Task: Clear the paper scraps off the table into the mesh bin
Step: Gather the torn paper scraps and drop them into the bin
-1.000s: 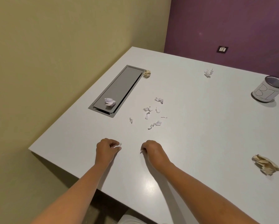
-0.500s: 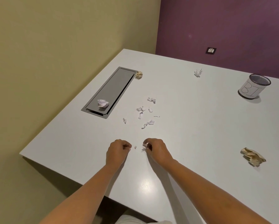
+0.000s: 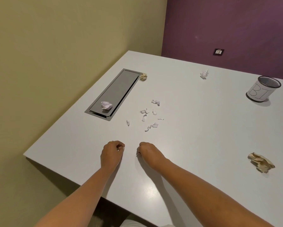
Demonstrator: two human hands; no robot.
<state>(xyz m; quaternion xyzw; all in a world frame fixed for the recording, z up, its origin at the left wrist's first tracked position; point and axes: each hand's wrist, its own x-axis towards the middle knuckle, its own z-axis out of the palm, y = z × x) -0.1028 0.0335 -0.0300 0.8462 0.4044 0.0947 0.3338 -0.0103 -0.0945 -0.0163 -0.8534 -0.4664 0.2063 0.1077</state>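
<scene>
I see the table [image 3: 203, 145], the mesh bin [image 3: 262, 90] standing far right on it. The left hand [image 3: 112, 154] and right hand [image 3: 149, 152] rest curled near the front edge, slightly apart. The left pinches a white fleck [image 3: 118, 150], the right a white sliver [image 3: 138, 154]. Beyond them, mid-table, lie loose paper scraps [image 3: 151, 125].

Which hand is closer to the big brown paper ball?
Right. The right hand sits left of the brown paper ball; the left hand is even farther left.
</scene>
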